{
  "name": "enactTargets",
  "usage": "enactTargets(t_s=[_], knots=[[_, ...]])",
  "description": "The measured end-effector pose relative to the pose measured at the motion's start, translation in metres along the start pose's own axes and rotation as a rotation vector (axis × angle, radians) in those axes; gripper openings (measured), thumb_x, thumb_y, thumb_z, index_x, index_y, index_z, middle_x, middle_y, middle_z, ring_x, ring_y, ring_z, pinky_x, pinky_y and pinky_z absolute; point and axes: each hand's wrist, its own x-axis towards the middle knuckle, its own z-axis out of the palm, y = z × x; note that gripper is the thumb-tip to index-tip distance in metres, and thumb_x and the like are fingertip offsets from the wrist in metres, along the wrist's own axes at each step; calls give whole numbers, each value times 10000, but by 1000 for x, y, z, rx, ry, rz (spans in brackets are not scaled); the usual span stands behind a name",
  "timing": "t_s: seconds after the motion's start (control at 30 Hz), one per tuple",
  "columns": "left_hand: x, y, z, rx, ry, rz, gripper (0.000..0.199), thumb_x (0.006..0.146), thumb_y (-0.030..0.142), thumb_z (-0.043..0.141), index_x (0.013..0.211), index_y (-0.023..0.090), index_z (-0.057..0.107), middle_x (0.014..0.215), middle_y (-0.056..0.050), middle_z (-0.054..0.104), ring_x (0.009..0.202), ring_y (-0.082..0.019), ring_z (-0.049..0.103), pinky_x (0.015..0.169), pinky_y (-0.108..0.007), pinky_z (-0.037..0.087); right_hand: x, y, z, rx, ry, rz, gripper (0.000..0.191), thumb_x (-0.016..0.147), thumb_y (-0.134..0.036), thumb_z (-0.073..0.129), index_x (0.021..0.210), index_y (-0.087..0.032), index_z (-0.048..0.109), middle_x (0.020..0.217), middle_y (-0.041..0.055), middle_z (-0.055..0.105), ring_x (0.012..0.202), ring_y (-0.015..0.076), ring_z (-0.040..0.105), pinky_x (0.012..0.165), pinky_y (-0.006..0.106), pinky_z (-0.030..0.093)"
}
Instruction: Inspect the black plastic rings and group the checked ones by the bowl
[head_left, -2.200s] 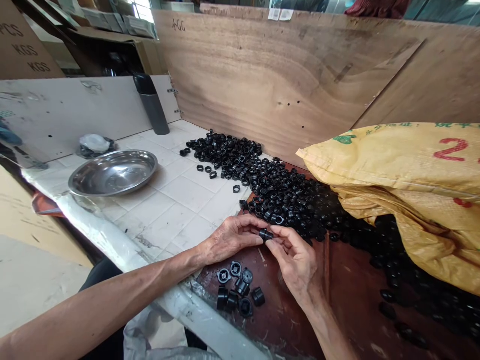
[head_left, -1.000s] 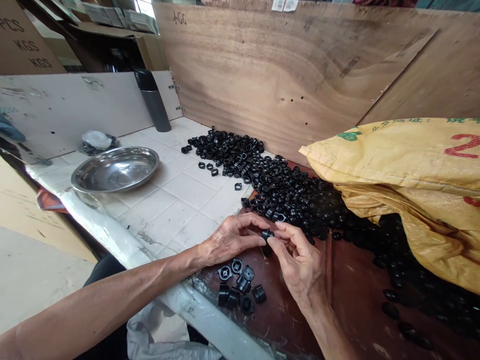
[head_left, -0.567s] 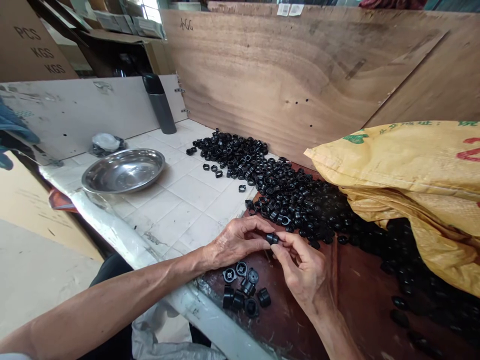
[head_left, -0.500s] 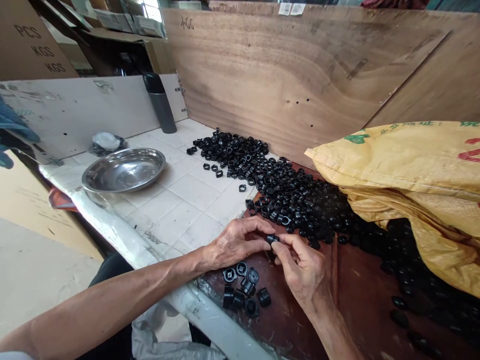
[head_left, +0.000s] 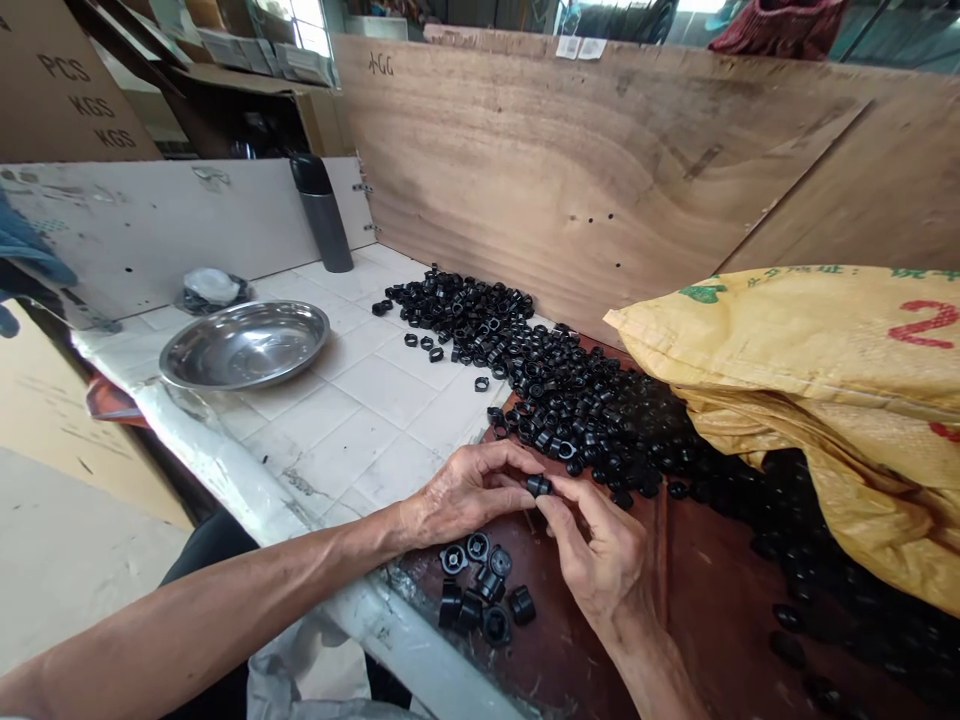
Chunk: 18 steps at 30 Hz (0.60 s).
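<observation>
A small black plastic cap [head_left: 538,485] is pinched between my two hands, above the reddish-brown board. My left hand [head_left: 472,488] grips it from the left with thumb and fingertips. From the right, my right hand [head_left: 600,540] closes on the same piece with thumb and forefinger. Fingertips partly cover it, so its exact shape is hard to make out. Just below my left wrist lies a small group of black caps [head_left: 490,585], some upright, some on their sides. Beyond my hands spreads a big heap of black rings and caps [head_left: 555,380].
A steel bowl [head_left: 244,345] rests on the white tiled surface at left, near a dark flask [head_left: 322,215] and a small plastic-wrapped bundle [head_left: 214,288]. A plywood panel [head_left: 585,150] stands behind the heap. The yellow sack [head_left: 810,340] covers part of the pieces at right.
The camera view has tilted up slightly. Both hands still hold the cap, and my right fingertips have shifted lower on it, so more of it shows.
</observation>
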Motion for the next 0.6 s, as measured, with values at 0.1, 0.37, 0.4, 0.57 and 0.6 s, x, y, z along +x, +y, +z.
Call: enactTargets(t_s=[0.1, 0.37, 0.4, 0.57, 0.6], knots=[[0, 1, -1, 9, 13, -18, 278, 825, 283, 819, 1044, 150, 711, 1121, -72, 744, 862, -163, 740, 814, -283, 597, -3, 4, 3, -16, 19, 41, 379, 1026, -344, 540, 694, -208, 659, 579, -1, 612, 526, 131, 579, 580, 236, 472], [-1, 3, 1, 26, 23, -24, 276, 830, 287, 806, 1049, 153, 702, 1090, -70, 754, 843, -156, 732, 785, -263, 576, 1, -9, -7, 27, -24, 73, 285, 990, -387, 590, 799, -201, 691, 665, 5, 667, 594, 138, 624, 585, 225, 471], [-1, 2, 0, 39, 25, -26, 279, 831, 290, 804, 1051, 151, 702, 1077, -72, 756, 869, -169, 736, 802, -273, 578, 2, -9, -8, 46, -27, 72, 232, 977, -387, 609, 896, -196, 713, 729, 14, 699, 632, 143, 646, 608, 224, 488], [-2, 6, -7, 151, 5, -63, 289, 842, 301, 783, 1077, 146, 717, 1073, -84, 766, 924, -207, 743, 854, -318, 588, 4, -7, -7, 51, -40, 141, 263, 976, -366, 612, 773, -213, 679, 646, -5, 667, 563, 132, 617, 570, 219, 479], [-3, 11, -7, 155, -1, -50, 281, 854, 304, 770, 1088, 155, 719, 1091, -81, 766, 952, -211, 740, 874, -321, 586, 4, -10, -7, 70, -19, 144, 188, 965, -361, 623, 891, -209, 703, 731, 10, 712, 627, 146, 661, 600, 221, 505]])
